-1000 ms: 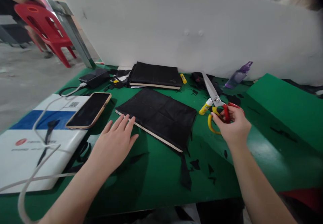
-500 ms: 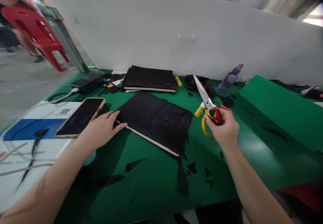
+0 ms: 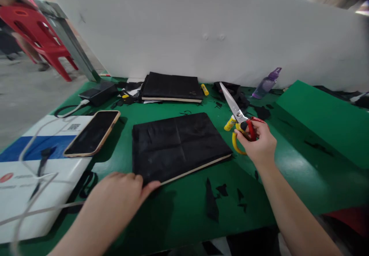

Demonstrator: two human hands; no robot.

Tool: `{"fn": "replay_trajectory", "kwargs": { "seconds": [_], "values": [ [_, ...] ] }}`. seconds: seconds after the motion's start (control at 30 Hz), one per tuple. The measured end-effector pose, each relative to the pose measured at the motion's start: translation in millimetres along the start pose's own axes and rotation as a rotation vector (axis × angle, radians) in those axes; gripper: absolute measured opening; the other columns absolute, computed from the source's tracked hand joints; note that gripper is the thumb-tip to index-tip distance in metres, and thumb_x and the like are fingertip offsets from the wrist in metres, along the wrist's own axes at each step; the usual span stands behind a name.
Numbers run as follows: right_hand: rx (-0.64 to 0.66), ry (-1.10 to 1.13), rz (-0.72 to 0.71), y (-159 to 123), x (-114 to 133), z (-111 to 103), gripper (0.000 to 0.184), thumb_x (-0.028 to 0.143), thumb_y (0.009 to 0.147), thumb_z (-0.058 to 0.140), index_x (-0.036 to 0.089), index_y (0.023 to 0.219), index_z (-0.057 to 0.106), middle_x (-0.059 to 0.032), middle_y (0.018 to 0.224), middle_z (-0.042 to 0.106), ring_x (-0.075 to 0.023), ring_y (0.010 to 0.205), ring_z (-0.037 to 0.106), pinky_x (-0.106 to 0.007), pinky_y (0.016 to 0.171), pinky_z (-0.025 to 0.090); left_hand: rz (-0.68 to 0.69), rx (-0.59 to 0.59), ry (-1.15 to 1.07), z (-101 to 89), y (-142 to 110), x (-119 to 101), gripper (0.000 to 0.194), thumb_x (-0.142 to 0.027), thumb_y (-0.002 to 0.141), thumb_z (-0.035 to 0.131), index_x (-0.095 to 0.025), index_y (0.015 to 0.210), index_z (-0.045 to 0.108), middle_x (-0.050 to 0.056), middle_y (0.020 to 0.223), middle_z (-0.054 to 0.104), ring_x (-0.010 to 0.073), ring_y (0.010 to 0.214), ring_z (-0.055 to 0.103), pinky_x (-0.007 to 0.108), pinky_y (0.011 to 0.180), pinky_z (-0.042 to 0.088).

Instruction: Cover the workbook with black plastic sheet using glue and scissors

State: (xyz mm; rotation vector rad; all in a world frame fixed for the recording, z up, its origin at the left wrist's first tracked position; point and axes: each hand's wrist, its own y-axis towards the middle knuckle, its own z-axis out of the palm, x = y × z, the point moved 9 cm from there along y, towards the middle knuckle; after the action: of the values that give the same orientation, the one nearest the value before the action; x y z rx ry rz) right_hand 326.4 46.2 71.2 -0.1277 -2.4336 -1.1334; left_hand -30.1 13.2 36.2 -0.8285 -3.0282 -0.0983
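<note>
A book in a creased black cover (image 3: 178, 144) lies on the green table, its pale page edge towards me. At the book's near left corner, my left hand (image 3: 122, 192) is closed, with the thumb along the page edge and the other fingers curled at the side, partly hidden. My right hand (image 3: 261, 140) grips scissors (image 3: 236, 112) by their yellow and red handles, just right of the book. The scissor blades look closed together and point up and to the left. Behind the handles is a yellow glue stick (image 3: 230, 123).
Further back lie more black-covered books (image 3: 173, 87), a small yellow tube (image 3: 204, 89) and a purple bottle (image 3: 266, 83). A phone (image 3: 92, 133) rests on a white and blue box (image 3: 25, 187) with cables. Black scraps (image 3: 211, 200) litter the table. A green panel (image 3: 325, 121) stands right.
The near book has turned anticlockwise, its left end coming towards me. My left hand has moved down and closed at its corner. The right hand still holds the scissors, almost in place.
</note>
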Motion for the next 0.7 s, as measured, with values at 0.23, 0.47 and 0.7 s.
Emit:
{"fn": "replay_trajectory", "kwargs": {
  "seconds": [0.23,0.47,0.7],
  "values": [
    [0.002,-0.035,-0.025,-2.4,1.5,1.2,0.042,0.045,0.069,0.071,0.021,0.102,0.060,-0.0015,0.080,0.063,-0.0159,0.063,0.059,-0.033,0.064,0.053,0.199,0.064,0.052,-11.9,-18.6,-65.4,0.032,-0.040,0.089,0.054,-0.022,0.067,0.070,0.003,0.059,0.065,0.0252,0.057,0.062,0.043,0.062,0.050],
    [-0.037,-0.042,-0.047,-2.6,2.2,-1.9,0.047,0.045,0.068,0.073,0.020,0.105,0.060,-0.0027,0.084,0.065,-0.0166,0.065,0.061,-0.033,0.065,0.054,0.322,-0.063,-0.039,-0.9,-24.1,-41.2,0.051,-0.046,0.076,0.071,-0.029,0.123,0.062,0.002,0.133,0.060,0.0251,0.121,0.056,0.039,0.101,0.043],
    [-0.010,-0.087,-0.096,-2.9,10.3,-2.4,0.044,0.047,0.070,0.071,0.020,0.103,0.060,-0.0024,0.080,0.065,-0.0180,0.067,0.062,-0.034,0.067,0.054,0.351,0.126,-0.075,29.2,-18.4,-40.6,0.046,-0.038,0.077,0.073,-0.026,0.121,0.064,0.006,0.132,0.059,0.0220,0.122,0.056,0.038,0.107,0.040]
  ]
}}
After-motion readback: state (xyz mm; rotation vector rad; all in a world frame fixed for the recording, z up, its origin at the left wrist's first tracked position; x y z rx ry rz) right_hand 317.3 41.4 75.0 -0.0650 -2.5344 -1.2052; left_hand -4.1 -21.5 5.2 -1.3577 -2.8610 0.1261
